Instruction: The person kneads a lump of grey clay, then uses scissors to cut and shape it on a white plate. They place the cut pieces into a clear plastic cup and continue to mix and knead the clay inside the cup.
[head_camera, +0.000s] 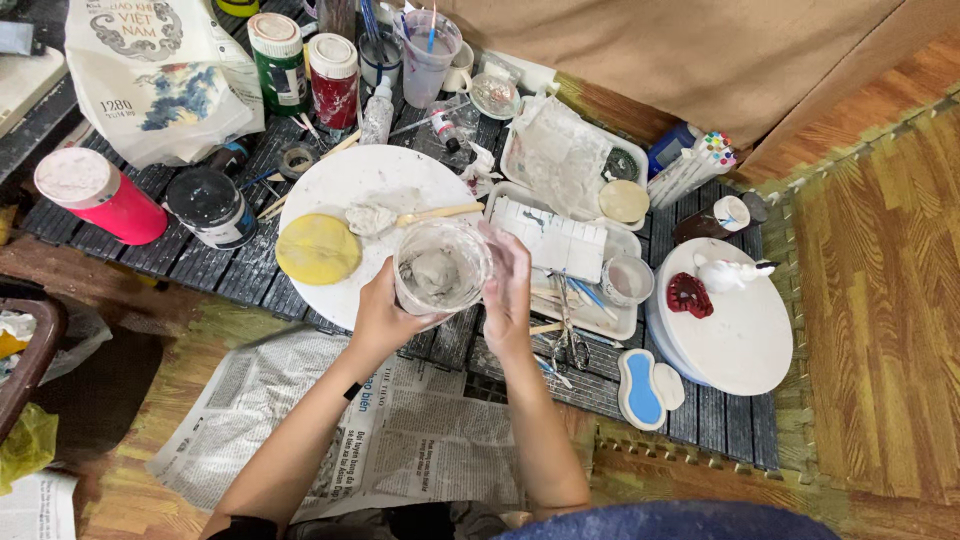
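A clear plastic cup (441, 265) with a grey lump of clay at its bottom sits at the middle of the view, held above the near edge of a round white board (345, 180). The left hand (385, 315) wraps it from 7 o'clock, fingers closed on the wall; the right hand (508, 285) presses flat against it from 3 o'clock, fingers straight and together.

On the board, at 9 o'clock of the cup, lies a yellow disc (318, 249); at 11 o'clock a grey clay smear with a wooden stick (438, 212) pointing to 3 o'clock. At 3 o'clock stands a white tray (560, 240) with a ridged block, a small grey pot (627, 278) and scissors (570, 340). Farther at 3 o'clock a 2nd round white board (745, 340) carries a red flower-like piece (689, 295) and a white figure (725, 272). A blue and white kidney-shaped dish (642, 390) lies at 4 o'clock.

At 12 o'clock stand 2 jars, one green (279, 65) and one red (334, 80), both white-lidded with paper labels, and a cup of brushes (430, 50). At 10 o'clock are a pink tub (98, 195) and a black-lidded tin (212, 207); beyond them a white printed bag (160, 75), cut off by the top edge. All rest on a dark slatted counter (220, 270). Newspaper (420, 440) spreads on the floor at 6 o'clock, partly hidden by both forearms.
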